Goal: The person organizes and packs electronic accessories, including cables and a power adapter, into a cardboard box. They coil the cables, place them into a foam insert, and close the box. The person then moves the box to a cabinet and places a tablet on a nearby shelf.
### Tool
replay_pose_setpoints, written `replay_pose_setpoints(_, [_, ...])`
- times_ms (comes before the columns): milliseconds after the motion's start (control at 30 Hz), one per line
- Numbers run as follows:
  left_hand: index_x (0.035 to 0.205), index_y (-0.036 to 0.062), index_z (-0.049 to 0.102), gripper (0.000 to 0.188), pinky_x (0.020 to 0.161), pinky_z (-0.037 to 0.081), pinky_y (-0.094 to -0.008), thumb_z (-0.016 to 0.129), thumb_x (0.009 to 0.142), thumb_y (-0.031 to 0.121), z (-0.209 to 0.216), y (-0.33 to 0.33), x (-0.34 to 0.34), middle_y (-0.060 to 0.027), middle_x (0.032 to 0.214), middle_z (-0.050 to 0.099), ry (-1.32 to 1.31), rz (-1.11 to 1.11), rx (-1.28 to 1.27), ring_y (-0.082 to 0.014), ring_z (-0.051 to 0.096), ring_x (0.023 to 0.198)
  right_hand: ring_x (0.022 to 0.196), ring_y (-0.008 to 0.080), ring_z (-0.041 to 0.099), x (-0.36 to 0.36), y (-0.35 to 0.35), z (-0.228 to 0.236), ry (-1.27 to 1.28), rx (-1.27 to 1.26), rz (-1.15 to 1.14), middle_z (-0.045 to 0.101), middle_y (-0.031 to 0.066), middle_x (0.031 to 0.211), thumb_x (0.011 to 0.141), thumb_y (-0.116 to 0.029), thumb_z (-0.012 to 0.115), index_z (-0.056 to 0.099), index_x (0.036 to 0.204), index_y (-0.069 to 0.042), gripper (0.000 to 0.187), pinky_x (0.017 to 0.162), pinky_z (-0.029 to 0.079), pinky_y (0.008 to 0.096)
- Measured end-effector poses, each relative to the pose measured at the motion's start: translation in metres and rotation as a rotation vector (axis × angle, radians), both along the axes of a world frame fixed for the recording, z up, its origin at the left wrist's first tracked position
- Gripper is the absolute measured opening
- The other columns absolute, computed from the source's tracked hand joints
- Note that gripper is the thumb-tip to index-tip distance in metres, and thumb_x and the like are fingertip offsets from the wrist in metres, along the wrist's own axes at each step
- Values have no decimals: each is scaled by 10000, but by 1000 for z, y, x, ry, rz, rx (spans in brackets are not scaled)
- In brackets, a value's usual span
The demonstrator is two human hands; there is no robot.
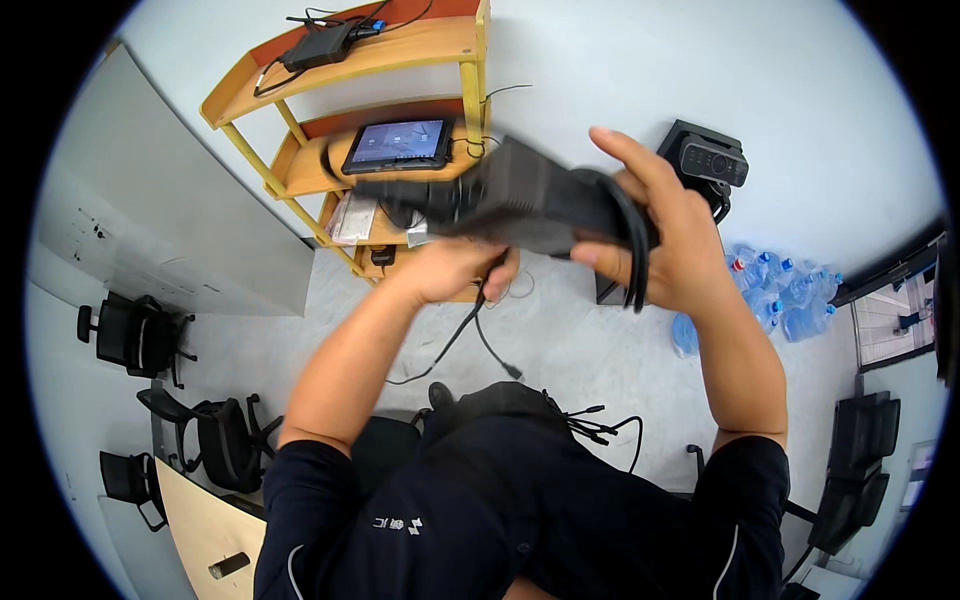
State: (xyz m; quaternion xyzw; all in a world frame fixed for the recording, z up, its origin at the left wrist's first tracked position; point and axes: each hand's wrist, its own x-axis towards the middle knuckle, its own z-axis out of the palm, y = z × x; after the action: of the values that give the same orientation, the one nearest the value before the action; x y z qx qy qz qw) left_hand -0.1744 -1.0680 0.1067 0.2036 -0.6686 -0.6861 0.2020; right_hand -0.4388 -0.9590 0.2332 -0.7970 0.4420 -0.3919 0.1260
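A black, box-shaped device (525, 190) is held up in front of me, smeared by motion, so its exact kind is unclear. My right hand (665, 235) grips its right end, thumb below and fingers above, with a looped black cable (637, 250) beside the palm. My left hand (455, 270) is closed under the device's left side, its fingers curled round a black cord (465, 320). That cord hangs down, and a plug (513, 372) dangles at one end. Dark, blurred connectors (410, 195) stick out to the left of the device.
A wooden shelf rack (400, 45) stands ahead, bearing a tablet (400, 143) and a black box with cables (320, 45). Blue water bottles (785, 285) cluster at right near a black speaker-like unit (710, 158). More black cables (600, 430) lie by my lap. Office chairs (225, 430) stand at left.
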Motion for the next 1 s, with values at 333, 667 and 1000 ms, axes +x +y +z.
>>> replay_pose_setpoints(333, [1120, 126, 750, 203, 775, 569, -535, 716, 954, 238, 47, 37, 13, -132, 947, 752, -504, 158, -1178, -388, 727, 928, 790, 392, 725, -31, -64, -65, 988, 41, 60, 752, 128, 931, 915, -197, 729, 667, 1191, -101, 299, 664, 563, 499])
replay_pose_setpoints(667, [1291, 22, 737, 284, 839, 568, -260, 703, 1053, 173, -22, -9, 2, -20, 1041, 761, -274, -38, -121, -79, 679, 950, 822, 218, 770, -7, -8, -34, 172, 27, 304, 792, 116, 945, 726, -47, 962, 428, 1551, 27, 985, 720, 549, 302])
replay_pose_setpoints(1000, [1241, 69, 629, 300, 853, 522, -371, 677, 1065, 307, -96, 78, -23, -61, 902, 692, 34, -3, 162, -179, 674, 888, 873, 162, 713, -7, -34, -68, -202, -127, -252, 742, 73, 999, 890, -105, 850, 628, 1441, -84, 595, 827, 579, 298])
